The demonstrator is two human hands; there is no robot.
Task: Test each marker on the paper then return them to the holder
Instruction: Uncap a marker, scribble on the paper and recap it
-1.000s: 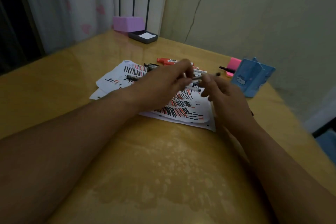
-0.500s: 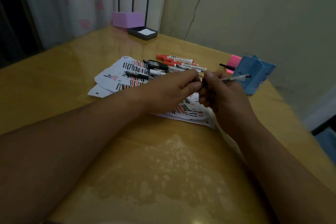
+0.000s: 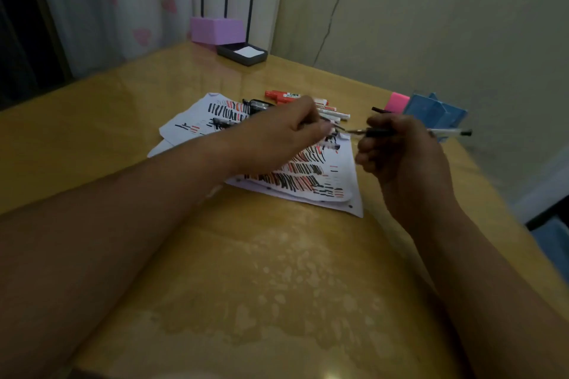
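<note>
Occluded and indistinct regions.
The left hand covers part of the paper and the markers; the small item it pinches is blurred. The right hand hides the middle of the pen.

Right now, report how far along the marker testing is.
Done: the paper carries many black and red test strokes. In hand: the right hand grips a clear pen, tip bare, while the left hand pinches what looks like its cap. Left: this pen's stroke, and the red markers lying beyond the paper are not in the blue holder.
</note>
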